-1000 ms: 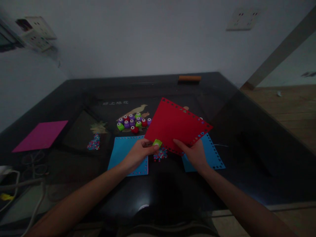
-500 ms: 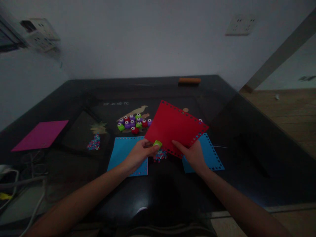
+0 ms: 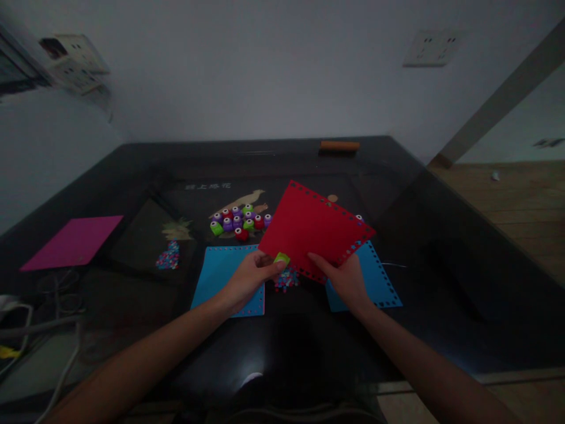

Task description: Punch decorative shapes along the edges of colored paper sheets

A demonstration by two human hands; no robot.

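Observation:
My left hand (image 3: 248,278) is closed on a small green punch (image 3: 281,258) pressed at the near edge of a red sheet (image 3: 314,228). My right hand (image 3: 346,278) pinches the same red sheet at its near edge and holds it tilted above the table. The red sheet has a row of punched holes along its borders. Below the punch lies a small heap of coloured paper bits (image 3: 285,279). Under my hands lie two blue sheets with punched borders, one on the left (image 3: 219,271) and one on the right (image 3: 376,272).
A cluster of several small purple, green and red punches (image 3: 239,222) sits behind the blue sheets. A second pile of paper bits (image 3: 168,257) lies to the left. A magenta sheet (image 3: 75,241) rests at far left, cables (image 3: 39,330) at the near left, an orange bar (image 3: 339,145) at the dark table's far edge.
Almost nothing has moved. The red sheet and both hands have shifted very slightly; the grips are the same.

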